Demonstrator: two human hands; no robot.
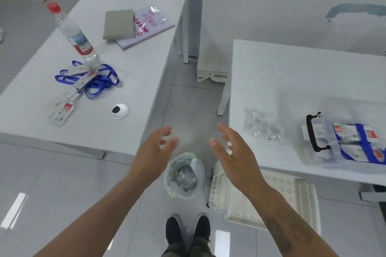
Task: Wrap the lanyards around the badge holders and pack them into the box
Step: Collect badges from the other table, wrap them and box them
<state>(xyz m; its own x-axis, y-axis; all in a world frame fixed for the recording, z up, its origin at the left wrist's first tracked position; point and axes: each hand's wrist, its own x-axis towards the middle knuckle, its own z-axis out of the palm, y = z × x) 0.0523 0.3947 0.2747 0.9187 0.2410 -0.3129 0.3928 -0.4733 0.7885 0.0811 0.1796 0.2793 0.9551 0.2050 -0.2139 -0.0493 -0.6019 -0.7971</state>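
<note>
A tangle of blue lanyards (98, 81) with clear badge holders lies on the left table. One badge holder (61, 111) with a red label lies nearer the table's front edge. On the right table stands a clear plastic box (325, 137) with a black handle, holding several wrapped badge holders with blue lanyards. My left hand (152, 152) and my right hand (231, 150) hover over the floor gap between the tables, palms facing each other, fingers spread and relaxed, holding nothing.
A water bottle (72, 31) with a red cap stands behind the lanyards. A grey pad and a printed booklet (144, 27) lie further back. Crumpled clear bags (265, 127) lie beside the box. A lined waste bin (183, 175) and a white perforated basket (277, 190) stand on the floor.
</note>
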